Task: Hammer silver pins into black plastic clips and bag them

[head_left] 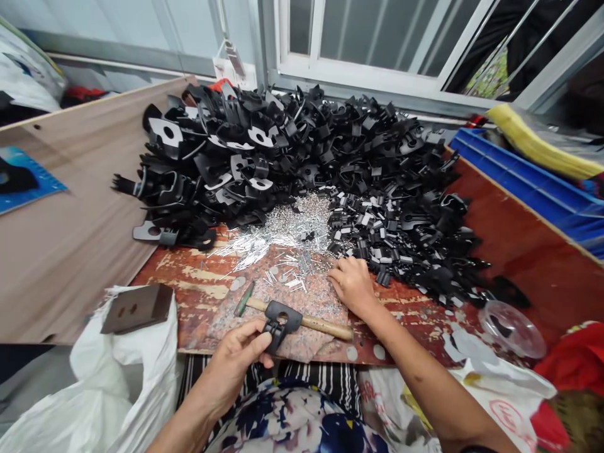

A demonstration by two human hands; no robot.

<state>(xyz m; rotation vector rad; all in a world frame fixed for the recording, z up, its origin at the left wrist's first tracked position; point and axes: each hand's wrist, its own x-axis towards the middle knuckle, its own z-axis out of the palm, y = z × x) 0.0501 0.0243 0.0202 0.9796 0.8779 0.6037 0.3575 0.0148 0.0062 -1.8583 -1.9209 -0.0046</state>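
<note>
My left hand [238,355] is closed on a black plastic clip [279,322], pinched between thumb and fingers just above a wooden-handled hammer [302,319] that lies on the worn red board [509,251]. My right hand [350,284] rests knuckles up at the edge of a scatter of small silver pins [292,242], its fingers curled down among them; what they hold, if anything, is hidden. A big heap of black clips [292,157] fills the board behind.
A dark metal block [138,307] lies on a white plastic bag [117,377] at the left. A blue crate [533,182] stands at the right, a clear plastic lid [512,327] near the right front. A brown panel [70,220] lies on the left.
</note>
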